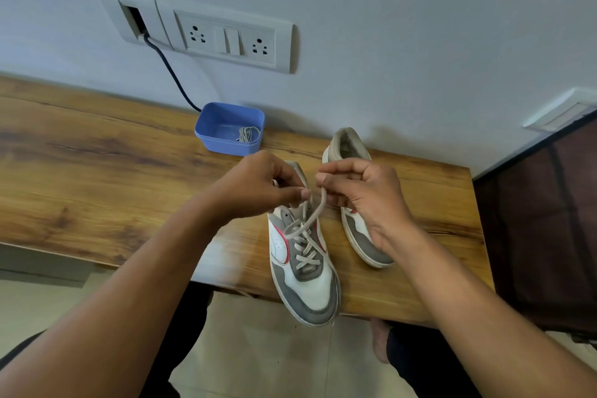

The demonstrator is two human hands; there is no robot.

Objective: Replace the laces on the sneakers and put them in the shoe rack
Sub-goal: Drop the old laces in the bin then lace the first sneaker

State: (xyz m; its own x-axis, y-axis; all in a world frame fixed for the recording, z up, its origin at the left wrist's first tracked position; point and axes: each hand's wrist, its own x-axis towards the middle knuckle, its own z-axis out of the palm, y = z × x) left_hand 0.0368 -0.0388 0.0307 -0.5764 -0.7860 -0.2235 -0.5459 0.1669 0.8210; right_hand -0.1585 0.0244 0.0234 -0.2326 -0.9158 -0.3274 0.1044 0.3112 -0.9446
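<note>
- Left hand (258,186): the fingers are curled, and thumb and forefinger pinch 1 end of the pale grey flat lace (307,223) above the shoe's collar.
- Right hand (358,194): the fingers are curled round the other run of the same lace, which drops from them in a loop to the top eyelets.
- The grey-and-white low sneaker with pink trim (307,284) lies on the brown wood-grain tabletop (97,171) with its toe at the near edge, pointing at the person. The lace crosses its eyelets in several rows.
- Judgement: this orientation puts the tongue directly under both hands, so the ends can be drawn up and apart. The step in hand appears to be tightening or tying at the top.
- Position relative to the hands: both lace runs are in the fingers and the 2 hands are close together. The sneaker sits just below them, and contact with the shoe itself cannot be confirmed.
- The 2nd matching sneaker (347,145) lies just beside the 1st, on the right. Its middle is hidden behind the right hand, so its lacing cannot be told.
- A blue rectangular plastic tub (210,136) stands against the wall and holds 1 coiled grey lace (248,134), presumably kept within reach.
- Neither sneaker is in a rack. Whether the dark unit (549,220) on the right is the rack cannot be told.
</note>
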